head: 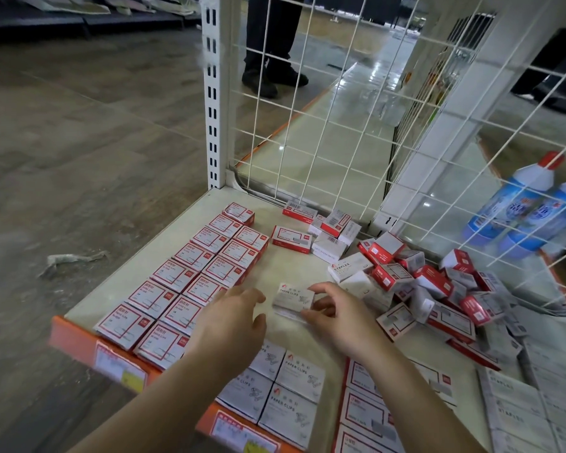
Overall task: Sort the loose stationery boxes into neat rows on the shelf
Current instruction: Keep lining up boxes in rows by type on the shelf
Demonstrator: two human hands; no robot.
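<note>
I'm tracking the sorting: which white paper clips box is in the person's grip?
The white paper clips box pinched by the right hand, mid-shelf; the other white boxes lie untouched in rows at the front edge.

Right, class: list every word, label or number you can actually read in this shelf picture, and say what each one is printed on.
"PAPER CLIPS": white box pinched by the right hand.
"PAPER CLIPS": white boxes in the front row.
"STAPLES": white box in the loose pile.
Red-bordered boxes: print too blurred.
Orange shelf-edge price tags: unreadable.
Blue bottles: label unreadable.
</note>
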